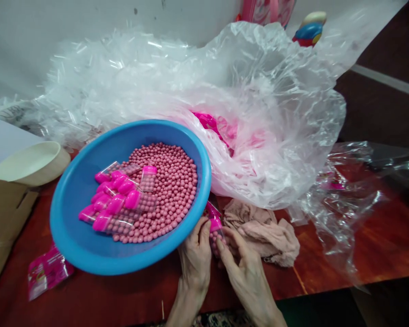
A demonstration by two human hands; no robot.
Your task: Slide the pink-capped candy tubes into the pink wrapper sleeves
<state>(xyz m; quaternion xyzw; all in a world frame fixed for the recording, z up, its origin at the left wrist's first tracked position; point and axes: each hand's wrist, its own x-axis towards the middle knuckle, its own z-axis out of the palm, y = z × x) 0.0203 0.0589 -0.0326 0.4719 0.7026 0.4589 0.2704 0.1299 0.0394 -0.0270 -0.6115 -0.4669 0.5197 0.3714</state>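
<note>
The blue basin [207,177] before me was round, smooth and thick-rimmed, and in it a slope of pink beads [177,190], glossy little balls, lay beside a heap of filled containers [117,204], clear-walled with bright pink caps. The small container [215,225] I had in my fingers was of that sort, see-through and bead-filled, just outside the basin's right rim and left of a crumpled, soft beige cloth [272,236]. Beyond spread a thin, wrinkled plastic bag [276,154], milky and shiny, with pink showing through. My left hand [195,254] reached up from below, its thumb and forefinger drawn together at the container's left edge, near the cap; my right hand [246,265] slanted in from the other side, thumb and bent fingers pinching the beaded body. Both wrists hung over the near part of the red-brown table [122,299]. At the basin's lower left a flat, shiny pink packet [49,271] bore printing, too small and blurred for me to read.
</note>
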